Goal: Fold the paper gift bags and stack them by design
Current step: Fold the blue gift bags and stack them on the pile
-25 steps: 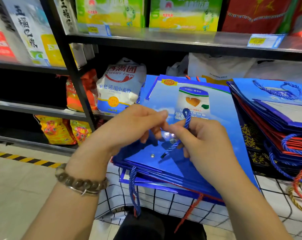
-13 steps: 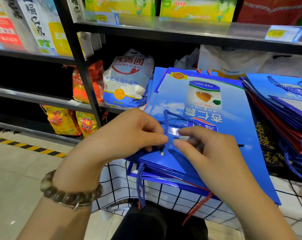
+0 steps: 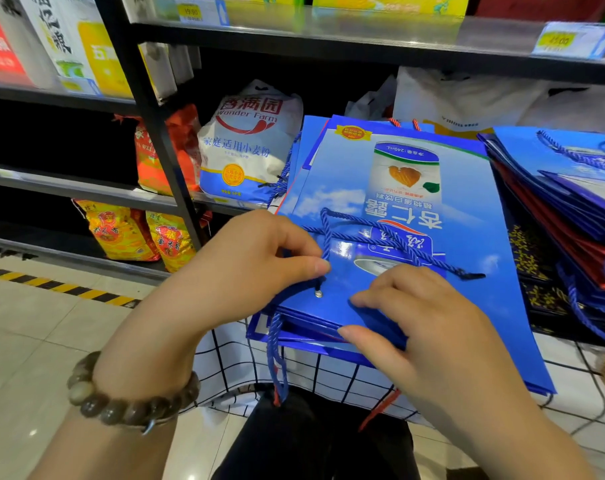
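Observation:
A flat blue gift bag (image 3: 467, 244) with a can picture lies on top of a stack of like blue bags in front of me. Its blue rope handle (image 3: 380, 239) lies across its face. My left hand (image 3: 252, 268) pinches the rope by the metal eyelet (image 3: 318, 293) near the bag's near edge. My right hand (image 3: 429, 327) grips that near edge, thumb underneath, fingers pressed on top. To the right sits a second stack of folded bags (image 3: 571, 202), blue and red mixed.
The stacks rest on a white grid-patterned cloth (image 3: 329, 375). Black shelves (image 3: 155, 133) stand behind and to the left, holding a white flour sack (image 3: 249, 143) and yellow-red packets (image 3: 121, 230). Loose rope handles (image 3: 277, 358) dangle off the front edge.
The rope handle, held up between both hands a second ago, now lies flat across the bag. My right hand has dropped to the bag's near edge. The view has shifted closer.

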A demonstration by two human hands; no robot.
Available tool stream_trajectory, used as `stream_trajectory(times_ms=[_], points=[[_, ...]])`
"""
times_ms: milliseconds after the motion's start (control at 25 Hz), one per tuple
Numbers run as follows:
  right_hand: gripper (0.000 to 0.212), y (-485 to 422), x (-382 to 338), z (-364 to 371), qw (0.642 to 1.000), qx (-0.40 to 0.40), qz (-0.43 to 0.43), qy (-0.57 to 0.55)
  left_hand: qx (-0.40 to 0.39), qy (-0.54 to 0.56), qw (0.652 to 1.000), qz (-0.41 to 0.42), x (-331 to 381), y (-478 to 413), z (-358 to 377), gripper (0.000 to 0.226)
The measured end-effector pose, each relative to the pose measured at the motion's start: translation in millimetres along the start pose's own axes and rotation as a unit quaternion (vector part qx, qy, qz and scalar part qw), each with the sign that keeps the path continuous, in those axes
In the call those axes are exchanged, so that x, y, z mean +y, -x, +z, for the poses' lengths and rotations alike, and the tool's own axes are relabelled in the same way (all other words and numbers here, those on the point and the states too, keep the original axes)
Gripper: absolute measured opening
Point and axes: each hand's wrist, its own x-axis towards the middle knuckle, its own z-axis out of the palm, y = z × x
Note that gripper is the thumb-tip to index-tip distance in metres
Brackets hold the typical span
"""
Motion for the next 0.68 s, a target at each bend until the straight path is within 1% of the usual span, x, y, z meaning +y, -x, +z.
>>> stream_trajectory(times_ms=[80,160,240,360,560,680], points=[[0.035,-0.7,-0.5,-1.3,1.000,0.011,-0.002,0.003,-0.013,0.023,1.000,-0.001,0.8,1.3,0.8,0.011],[0.035,-0.5,-1.4,-1.4,1.000,0.017,-0.010,0.017,-0.011,0.002,1.000,0.007,0.9,3.2,3.2,0.013],[0.034,-0.6,-1.7,-1.0,0.999,0.023,-0.014,0.031,0.007,-0.013,1.000,0.016,0.7,3.3,4.0,0.014],[0.034,-1.3,-0.7,-0.9,0.999,0.034,-0.016,0.024,0.027,-0.017,0.999,0.009,0.7,1.6,2.1,0.014],[0.034,-1.4,-2.1,-2.2,0.998,0.040,-0.022,0.036,0.005,-0.047,0.999,0.010,-0.4,0.4,2.9,0.015],[0.032,-2.5,-2.9,-2.9,0.998,0.053,-0.025,0.038,-0.018,-0.096,0.995,0.028,-1.5,0.9,3.5,0.017]])
